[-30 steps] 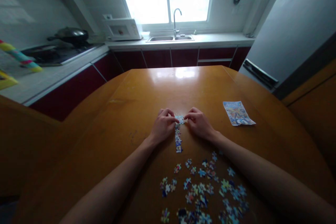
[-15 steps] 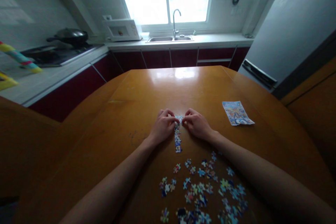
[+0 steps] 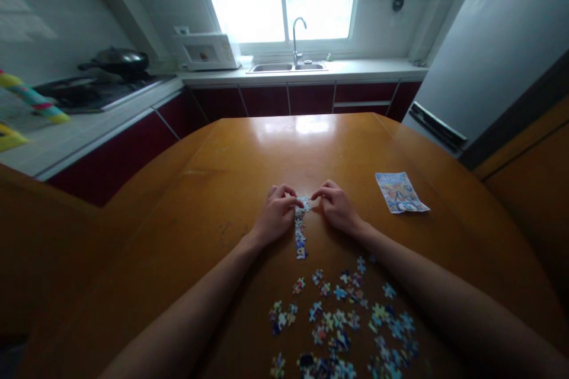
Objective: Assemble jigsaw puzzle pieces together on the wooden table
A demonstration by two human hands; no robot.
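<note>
A narrow strip of joined jigsaw pieces [image 3: 300, 238] lies on the table, its top end widening to the right. My left hand [image 3: 279, 211] is at the strip's upper left, thumb and index finger closed in on its edge and partly covering it. Just right of the top end is my right hand [image 3: 336, 206], index finger stretched toward the strip and thumb apart from it. I see nothing held in it. Nearer to me, many loose jigsaw pieces [image 3: 339, 318] lie scattered between my forearms.
A creased picture sheet [image 3: 402, 193] lies to the right on the wooden table [image 3: 231, 160]. Beyond the table are a counter with a sink [image 3: 272, 67], a white microwave [image 3: 208, 51] and a stove with a lidded pan [image 3: 121, 60]. A fridge [image 3: 480, 53] stands at right.
My right hand has drawn slightly right, off the top end of the strip, and its fingers have spread. The left hand stays at the strip.
</note>
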